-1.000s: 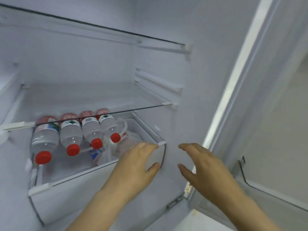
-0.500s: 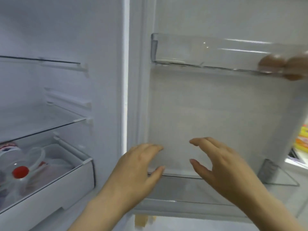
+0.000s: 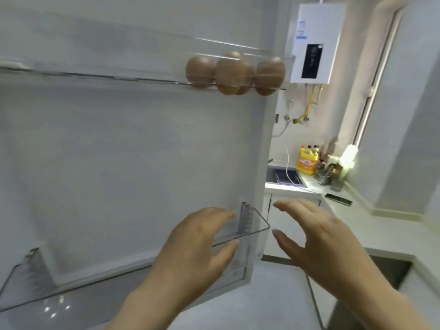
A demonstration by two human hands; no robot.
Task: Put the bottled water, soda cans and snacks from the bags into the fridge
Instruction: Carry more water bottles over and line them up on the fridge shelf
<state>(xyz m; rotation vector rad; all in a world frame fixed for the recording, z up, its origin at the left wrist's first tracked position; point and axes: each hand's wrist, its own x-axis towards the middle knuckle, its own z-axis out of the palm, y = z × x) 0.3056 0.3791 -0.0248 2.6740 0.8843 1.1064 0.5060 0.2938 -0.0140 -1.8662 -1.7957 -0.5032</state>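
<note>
The inside of the open fridge door [image 3: 131,151] fills the left and middle of the head view. Its clear lower door bin [image 3: 252,232] holds nothing that I can see. My left hand [image 3: 197,248] hovers in front of that bin's right end, fingers spread, holding nothing. My right hand [image 3: 319,239] is just past the door's right edge, also open and bare. No bottled water, cans, snacks or bags show in this frame.
Several brown eggs [image 3: 234,72] sit in the clear upper door bin [image 3: 95,75]. Beyond the door, a counter [image 3: 357,220] carries a sink [image 3: 283,177], a yellow bottle [image 3: 307,161] and utensil holders [image 3: 329,170]. A white water heater [image 3: 316,41] hangs on the wall.
The view has swung right, from the fridge shelves and water bottles to the door and the kitchen counter. Both hands stayed open and empty in front of me.
</note>
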